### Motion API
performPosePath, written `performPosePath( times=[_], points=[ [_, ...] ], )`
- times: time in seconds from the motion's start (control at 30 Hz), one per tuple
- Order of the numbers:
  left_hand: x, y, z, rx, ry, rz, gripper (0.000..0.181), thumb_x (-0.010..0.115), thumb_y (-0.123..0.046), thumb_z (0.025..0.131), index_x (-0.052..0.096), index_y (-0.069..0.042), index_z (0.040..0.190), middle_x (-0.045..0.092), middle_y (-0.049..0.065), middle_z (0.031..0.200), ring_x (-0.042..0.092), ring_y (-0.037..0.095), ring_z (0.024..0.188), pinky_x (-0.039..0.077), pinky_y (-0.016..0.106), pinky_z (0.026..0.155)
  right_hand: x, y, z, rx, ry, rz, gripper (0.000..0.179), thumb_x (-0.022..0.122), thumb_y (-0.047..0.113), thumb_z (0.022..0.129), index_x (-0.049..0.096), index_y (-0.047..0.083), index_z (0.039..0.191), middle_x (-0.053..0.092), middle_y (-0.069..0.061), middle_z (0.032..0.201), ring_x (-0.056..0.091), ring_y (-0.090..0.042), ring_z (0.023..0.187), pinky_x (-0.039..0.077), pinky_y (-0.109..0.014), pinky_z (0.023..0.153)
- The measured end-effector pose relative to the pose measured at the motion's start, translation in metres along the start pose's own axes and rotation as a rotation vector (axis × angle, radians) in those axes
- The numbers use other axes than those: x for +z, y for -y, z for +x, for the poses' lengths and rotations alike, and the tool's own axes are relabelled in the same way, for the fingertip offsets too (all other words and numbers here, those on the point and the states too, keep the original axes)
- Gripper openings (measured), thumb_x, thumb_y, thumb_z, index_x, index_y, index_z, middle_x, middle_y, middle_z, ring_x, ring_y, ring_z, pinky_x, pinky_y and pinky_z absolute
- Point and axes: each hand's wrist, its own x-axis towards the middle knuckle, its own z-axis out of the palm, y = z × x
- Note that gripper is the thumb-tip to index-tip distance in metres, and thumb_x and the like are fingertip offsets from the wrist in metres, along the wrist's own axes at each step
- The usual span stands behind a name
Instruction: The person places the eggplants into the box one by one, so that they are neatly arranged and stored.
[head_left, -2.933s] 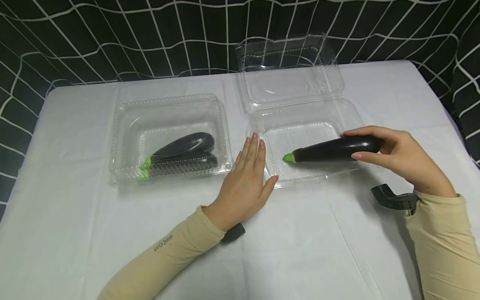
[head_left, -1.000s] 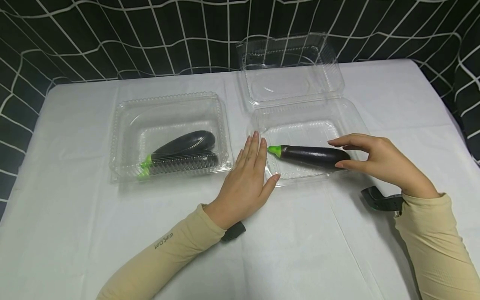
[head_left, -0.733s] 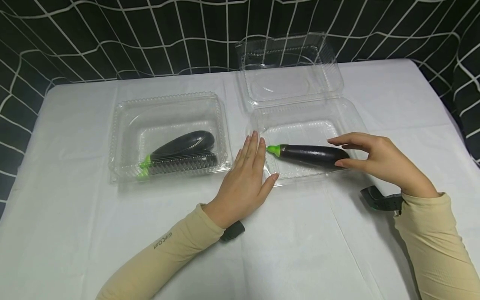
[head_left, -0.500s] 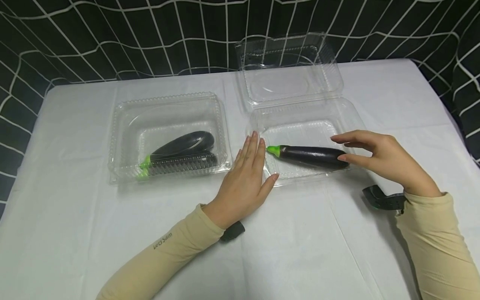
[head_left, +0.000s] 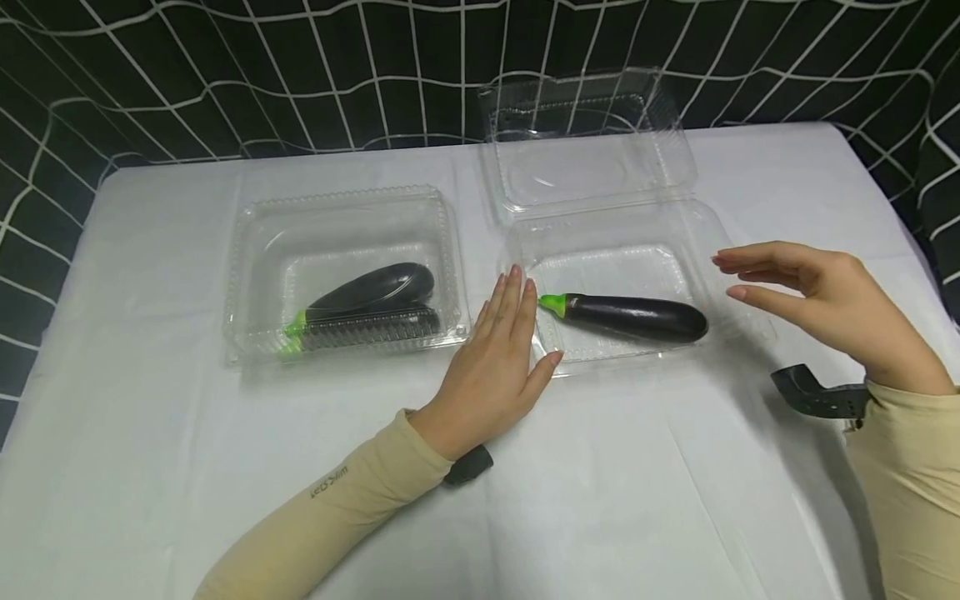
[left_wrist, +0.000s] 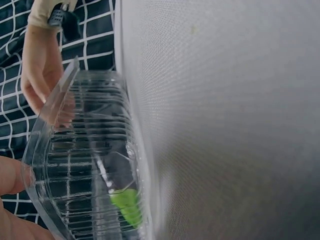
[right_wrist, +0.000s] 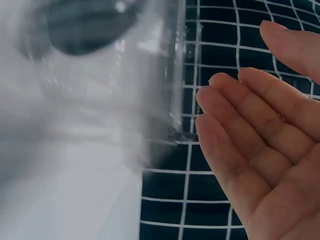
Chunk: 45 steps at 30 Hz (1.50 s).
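A dark eggplant (head_left: 636, 317) with a green stem lies in the base of the right-hand clear plastic clamshell box (head_left: 611, 258), its stem pointing left. My left hand (head_left: 486, 367) rests with straight fingers along the left rim of that box. In the left wrist view its thumb touches the rim, and the green stem (left_wrist: 128, 206) shows through the ribbed wall. To the right of the box hovers my right hand (head_left: 817, 296), fingers and thumb apart, holding nothing. The right wrist view shows its palm and fingers (right_wrist: 250, 120) beside the box's rim.
The clamshell's raised lid (head_left: 588, 167) leans open at the back. Left of it stands a closed clear box (head_left: 345, 225) with a dark eggplant (head_left: 375, 290) inside. White cloth covers the table (head_left: 570, 500); a dark white-lined curtain (head_left: 300, 67) hangs behind.
My right hand has lowered the eggplant into the box, released it and pulled away to the right. The eggplant now lies flat, shifted left. My left hand has stayed at the rim.
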Motion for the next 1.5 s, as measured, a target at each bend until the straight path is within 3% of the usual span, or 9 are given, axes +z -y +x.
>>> performPosePath(
  times=[0.2,0.47,0.77,1.07,1.3,1.5],
  points=[
    [-0.002,0.001,0.000,0.003,-0.017,0.004,0.069,0.041,-0.034,0.100,0.012,0.009,0.147,-0.002,0.022,0.155,0.000,0.030,0.143,0.004,0.034,0.115,-0.019,0.001,0.013,0.025,-0.008,-0.024,0.035,0.067,0.011,0.089,0.061,0.004,0.123,0.063,0.019,0.109,0.058,0.009,0.096,0.042,-0.003,0.077],
    [-0.001,0.000,0.000,0.009,-0.019,-0.006,0.069,0.041,-0.034,0.100,0.014,0.009,0.146,0.000,0.023,0.155,0.002,0.032,0.143,0.004,0.033,0.115,-0.032,-0.013,0.047,0.056,-0.024,0.128,0.035,0.065,0.009,0.089,0.060,0.000,0.123,0.067,0.012,0.106,0.062,0.003,0.095,0.044,-0.006,0.078],
    [-0.001,0.000,0.001,0.014,-0.011,-0.001,0.070,0.042,-0.034,0.100,0.014,0.010,0.146,-0.001,0.023,0.155,0.001,0.031,0.143,0.003,0.033,0.115,-0.041,-0.024,0.090,0.082,0.003,0.218,0.034,0.066,0.011,0.089,0.060,0.002,0.122,0.069,0.008,0.102,0.063,0.001,0.094,0.043,-0.008,0.080],
    [-0.001,0.001,0.000,0.025,-0.023,0.007,0.069,0.041,-0.034,0.101,0.014,0.010,0.146,0.000,0.024,0.155,0.000,0.031,0.143,0.002,0.031,0.115,-0.042,-0.034,0.119,0.144,0.029,0.147,0.037,0.067,0.020,0.089,0.061,0.009,0.124,0.068,0.017,0.099,0.060,0.004,0.092,0.041,-0.005,0.080],
    [-0.001,0.001,0.000,0.036,-0.033,0.009,0.068,0.042,-0.033,0.100,0.016,0.011,0.145,0.003,0.026,0.154,0.002,0.033,0.143,0.004,0.033,0.115,-0.040,-0.044,0.134,0.107,0.048,0.382,0.018,0.063,0.004,0.089,0.066,0.015,0.104,0.071,0.006,0.094,0.066,-0.003,0.086,0.050,-0.012,0.076],
    [-0.001,0.002,0.000,0.035,-0.038,0.005,0.068,0.042,-0.034,0.100,0.016,0.011,0.145,0.003,0.026,0.154,0.003,0.033,0.143,0.004,0.033,0.115,-0.035,-0.047,0.144,0.118,0.036,0.387,0.018,0.063,0.003,0.089,0.067,0.016,0.100,0.070,0.007,0.091,0.067,-0.004,0.084,0.051,-0.013,0.073]
  ],
)
